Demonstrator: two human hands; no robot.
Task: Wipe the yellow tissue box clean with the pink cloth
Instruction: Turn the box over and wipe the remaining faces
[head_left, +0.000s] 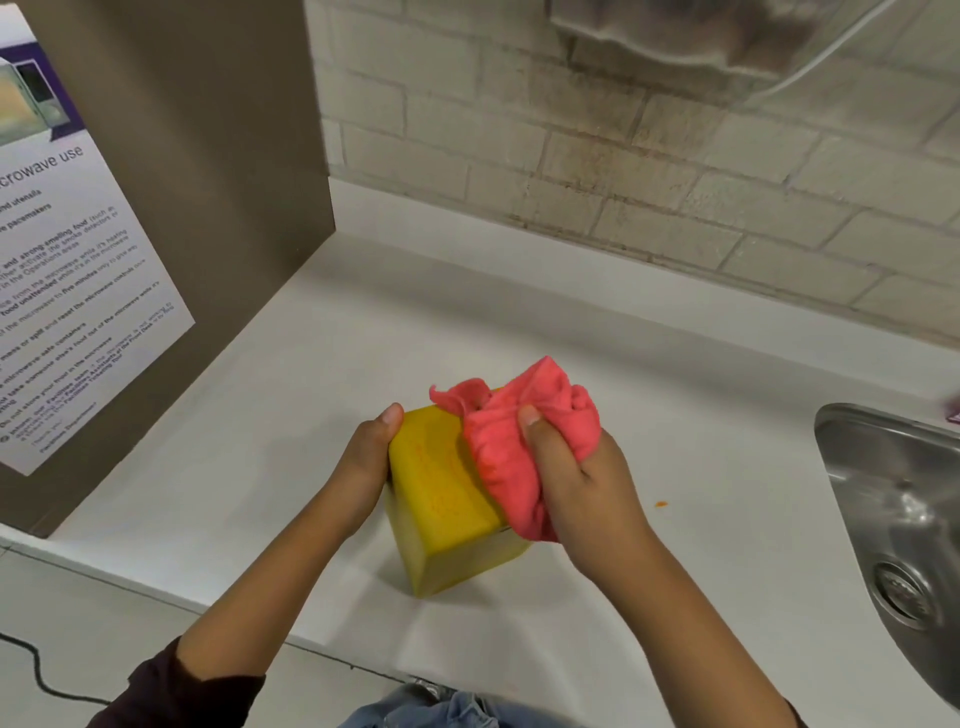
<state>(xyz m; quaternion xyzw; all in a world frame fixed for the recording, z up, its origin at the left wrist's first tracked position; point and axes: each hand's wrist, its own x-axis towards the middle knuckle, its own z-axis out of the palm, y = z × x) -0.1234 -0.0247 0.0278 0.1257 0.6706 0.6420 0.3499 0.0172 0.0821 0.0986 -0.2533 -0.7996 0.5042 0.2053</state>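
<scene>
Denim (457, 709) at bottom edge, both forearms out over white counter (291, 395). Left hand (366, 460) clamped on left side of yellow tissue box (441, 499), thumb up at top corner. Right hand (579, 473) fisted round bunched pink cloth (514, 441), pressed onto box's top right edge. Box on counter mid-frame, well left of sink (893, 499). Faint orange marks on top face. Risks: dented box wall from too hard a push; skid on smooth counter with any slack in left grip; smearing instead of lifting with cloth wadded this tight; orange crumb (661, 503) on counter dragged back onto box.
</scene>
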